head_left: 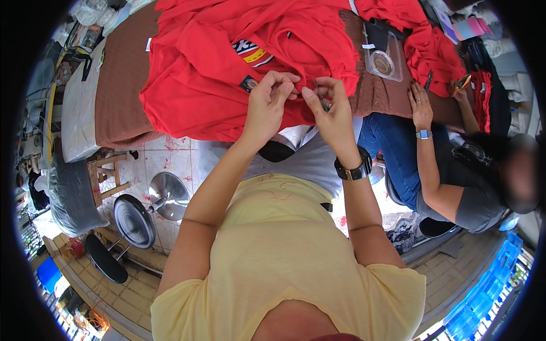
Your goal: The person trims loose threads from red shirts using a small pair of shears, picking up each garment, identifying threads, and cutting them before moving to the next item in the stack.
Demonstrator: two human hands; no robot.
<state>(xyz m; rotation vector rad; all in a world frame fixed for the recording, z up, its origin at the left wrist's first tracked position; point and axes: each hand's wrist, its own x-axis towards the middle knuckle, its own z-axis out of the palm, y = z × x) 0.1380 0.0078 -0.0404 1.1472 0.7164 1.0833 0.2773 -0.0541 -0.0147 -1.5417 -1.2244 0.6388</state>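
Note:
A red garment (199,74) with a printed chest logo and a small dark label patch (248,83) lies bunched over the near edge of the table. My left hand (267,101) is closed in a pinch on a bit of its red cloth, right beside the patch. Close by on the right, my right hand (335,113) is curled round small metal thread snips (325,104), mostly hidden by the fingers. Its thumb and fingertips are nearly at the left fingertips, over the cloth.
A brown cloth (122,85) covers the table. To the right stands a clear plastic box (384,59) with a round item inside. Beyond it, a seated co-worker's hand (420,107) rests by more red garments (435,62). A round stool (135,220) lies tipped at lower left.

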